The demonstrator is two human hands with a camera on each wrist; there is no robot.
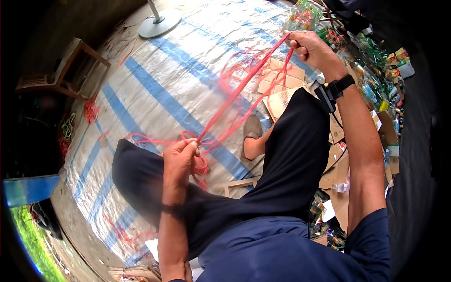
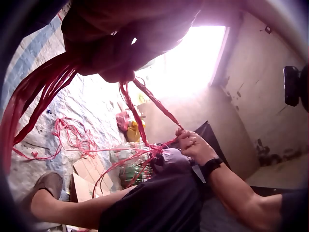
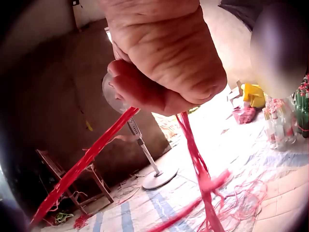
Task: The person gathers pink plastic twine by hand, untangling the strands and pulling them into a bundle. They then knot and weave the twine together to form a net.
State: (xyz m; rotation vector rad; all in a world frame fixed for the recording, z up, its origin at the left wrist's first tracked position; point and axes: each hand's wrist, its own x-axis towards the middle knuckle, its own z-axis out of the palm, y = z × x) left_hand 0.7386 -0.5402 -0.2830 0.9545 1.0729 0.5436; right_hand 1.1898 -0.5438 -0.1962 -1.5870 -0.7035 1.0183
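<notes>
Red plastic twine (image 1: 243,85) runs taut in several strands between my two hands in the head view. My left hand (image 1: 177,162) pinches its lower end between thumb and fingers, above my lap. Raised at the far right, my right hand (image 1: 312,50) grips the upper end with curled fingers. A looser strand hangs below the taut ones, and tails dangle under the left hand. In the right wrist view, red strands (image 3: 91,157) come out from both sides of the curled right hand (image 3: 169,58). The left hand (image 2: 120,38) is dark in its own wrist view.
A striped sheet (image 1: 141,82) covers the floor, with loose red twine (image 2: 72,135) on it. Cardboard (image 1: 293,73) and many bottles (image 1: 371,91) lie along the right. A fan base (image 1: 159,27) and a wooden chair (image 1: 63,77) stand at the far left.
</notes>
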